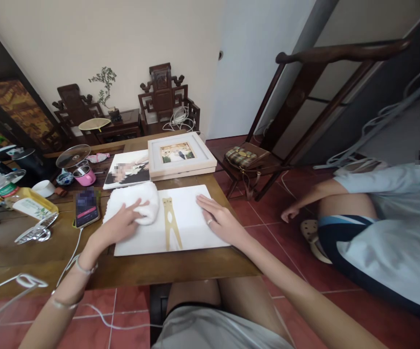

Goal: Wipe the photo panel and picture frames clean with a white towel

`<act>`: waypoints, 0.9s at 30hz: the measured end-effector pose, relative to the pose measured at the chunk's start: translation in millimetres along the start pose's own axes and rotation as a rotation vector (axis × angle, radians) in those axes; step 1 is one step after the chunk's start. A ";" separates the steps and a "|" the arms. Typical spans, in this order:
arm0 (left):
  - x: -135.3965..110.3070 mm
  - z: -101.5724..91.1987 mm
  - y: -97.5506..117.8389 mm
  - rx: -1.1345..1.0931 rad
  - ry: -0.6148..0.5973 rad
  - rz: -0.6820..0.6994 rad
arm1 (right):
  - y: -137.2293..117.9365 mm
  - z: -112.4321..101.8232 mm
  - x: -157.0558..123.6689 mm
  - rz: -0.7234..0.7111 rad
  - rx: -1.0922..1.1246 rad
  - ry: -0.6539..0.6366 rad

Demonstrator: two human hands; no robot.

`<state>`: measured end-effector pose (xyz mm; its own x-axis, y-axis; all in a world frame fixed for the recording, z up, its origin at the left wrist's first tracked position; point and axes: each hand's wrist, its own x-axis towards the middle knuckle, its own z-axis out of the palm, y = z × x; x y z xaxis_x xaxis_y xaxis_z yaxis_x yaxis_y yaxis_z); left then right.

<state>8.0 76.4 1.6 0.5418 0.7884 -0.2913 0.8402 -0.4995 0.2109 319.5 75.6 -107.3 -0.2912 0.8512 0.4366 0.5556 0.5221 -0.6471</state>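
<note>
A white board or canvas (191,218) lies flat near the table's front edge. On it is a tall golden-brown cat-like figure (170,223) with a light oval in its middle. Bunched over the board's left part sits a fluffy white towel (122,198). My left hand (124,223) presses down on the towel, its fingers bent into the cloth. Flat on the board's right side rests my right hand (220,218), fingers stretched out and holding nothing.
Behind the board are a boxed picture frame (180,169) and a photo print (128,169). A phone (87,207), an oil-like bottle (31,203), a hair clip (37,231) and a pink cup (85,176) stand left. A seated person (395,218) and a chair (286,116) are right.
</note>
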 end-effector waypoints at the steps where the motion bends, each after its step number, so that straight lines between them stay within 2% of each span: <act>1: 7.1 -2.4 -3.2 0.011 0.012 -0.018 | 0.2 0.0 0.0 -0.001 0.007 0.002; 3: 13.2 -5.6 -2.2 0.028 0.009 -0.035 | 0.5 0.0 0.0 -0.001 0.015 0.006; 5: 6.0 -5.3 8.7 0.028 -0.042 -0.020 | 0.6 -0.1 -0.1 -0.003 0.017 0.007; 10: -52.2 8.7 53.0 -0.029 -0.157 0.044 | 0.1 0.6 0.0 -0.004 -0.002 0.004; 12: -72.5 13.3 63.3 -0.044 -0.175 0.057 | -0.4 0.7 0.2 -0.005 -0.018 -0.002; 14: -80.8 13.9 65.1 -0.062 -0.197 0.068 | -0.9 0.3 0.3 -0.003 -0.024 -0.008; 17: -67.6 8.7 53.5 -0.083 -0.205 0.063 | -1.5 -0.9 0.3 0.000 -0.006 -0.005; 24: 12.4 -1.9 14.1 -0.034 -0.062 0.055 | -1.1 -0.9 -0.2 0.000 -0.021 -0.012; 27: 29.8 -0.8 9.6 -0.029 -0.004 0.044 | -0.8 -0.4 -0.3 -0.005 -0.016 -0.009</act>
<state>32.1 95.5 -4.3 0.5784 0.7644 -0.2848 0.8147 -0.5231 0.2504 319.4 74.9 -106.7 -0.3004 0.8493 0.4342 0.5666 0.5251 -0.6350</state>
